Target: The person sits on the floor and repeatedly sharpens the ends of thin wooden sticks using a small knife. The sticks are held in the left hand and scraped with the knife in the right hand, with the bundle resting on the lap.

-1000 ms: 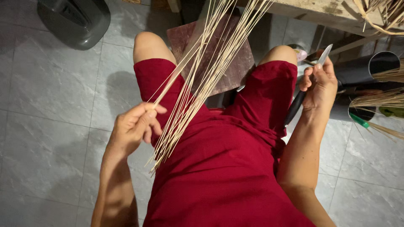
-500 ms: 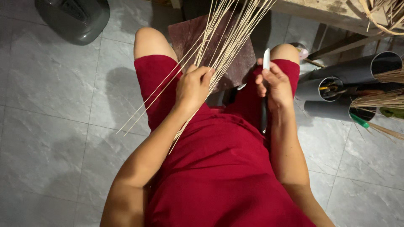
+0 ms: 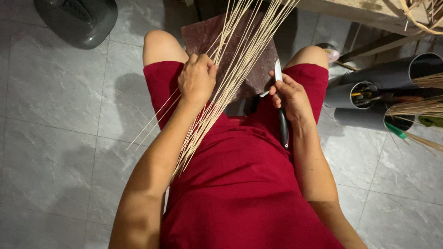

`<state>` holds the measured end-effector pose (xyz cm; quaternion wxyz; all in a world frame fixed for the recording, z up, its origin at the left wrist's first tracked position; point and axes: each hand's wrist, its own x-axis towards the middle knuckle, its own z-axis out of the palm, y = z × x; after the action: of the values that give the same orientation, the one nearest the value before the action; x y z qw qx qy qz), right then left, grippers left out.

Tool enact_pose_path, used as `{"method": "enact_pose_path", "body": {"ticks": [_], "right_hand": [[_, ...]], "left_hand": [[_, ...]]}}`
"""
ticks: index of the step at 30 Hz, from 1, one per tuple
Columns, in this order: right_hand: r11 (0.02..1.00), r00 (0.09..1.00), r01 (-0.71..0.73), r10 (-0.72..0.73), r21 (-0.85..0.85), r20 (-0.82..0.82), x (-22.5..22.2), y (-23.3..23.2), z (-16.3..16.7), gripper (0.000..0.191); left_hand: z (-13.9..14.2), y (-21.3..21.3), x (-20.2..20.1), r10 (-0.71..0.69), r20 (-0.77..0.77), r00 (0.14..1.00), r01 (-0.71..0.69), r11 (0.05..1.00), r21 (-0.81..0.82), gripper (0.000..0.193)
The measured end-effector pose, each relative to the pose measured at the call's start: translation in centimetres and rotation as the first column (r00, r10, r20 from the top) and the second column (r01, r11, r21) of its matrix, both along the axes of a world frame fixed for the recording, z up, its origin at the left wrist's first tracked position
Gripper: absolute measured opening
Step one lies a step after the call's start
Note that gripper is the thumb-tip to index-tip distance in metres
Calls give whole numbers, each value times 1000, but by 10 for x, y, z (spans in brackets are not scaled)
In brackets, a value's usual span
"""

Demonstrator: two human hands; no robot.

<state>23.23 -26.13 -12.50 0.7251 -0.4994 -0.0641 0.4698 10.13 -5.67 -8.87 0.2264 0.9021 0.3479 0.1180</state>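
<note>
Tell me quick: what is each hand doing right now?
Left hand: closed around the bundle of thin sticks.
Right hand: closed on the knife, blade pointing up.

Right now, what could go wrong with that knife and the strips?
The knife in the right hand points blade-up close to the left hand, which grips the bundle of thin bamboo strips: a slip might cut fingers. Loose strip ends fan across the red shorts and could snag or snap.
</note>
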Motion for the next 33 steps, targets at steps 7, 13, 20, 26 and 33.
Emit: {"method": "enact_pose_path", "body": {"ticks": [7,13,20,26,33], "right_hand": [[1000,1000,6,-5,-28,8,-1,0,2,34],[1000,1000,-4,4,-14,-18,1,0,1,33],[999,999,-35,36,-28,12,0,1,3,36],[996,995,-77,80,-55,66,0,-2,4,40],[996,985,-79,83,-31,148,3,-9,0,38]], "left_hand": [[1,-1,22,-44,-95,995,56,990,129,32],[6,5,22,53,-146,988,-78,982,-172,15],[12,18,8,127,94,988,-92,945,-314,19],[5,23,3,180,383,906,97,793,-602,9],[4,26,-18,157,461,874,147,817,-558,10]]}}
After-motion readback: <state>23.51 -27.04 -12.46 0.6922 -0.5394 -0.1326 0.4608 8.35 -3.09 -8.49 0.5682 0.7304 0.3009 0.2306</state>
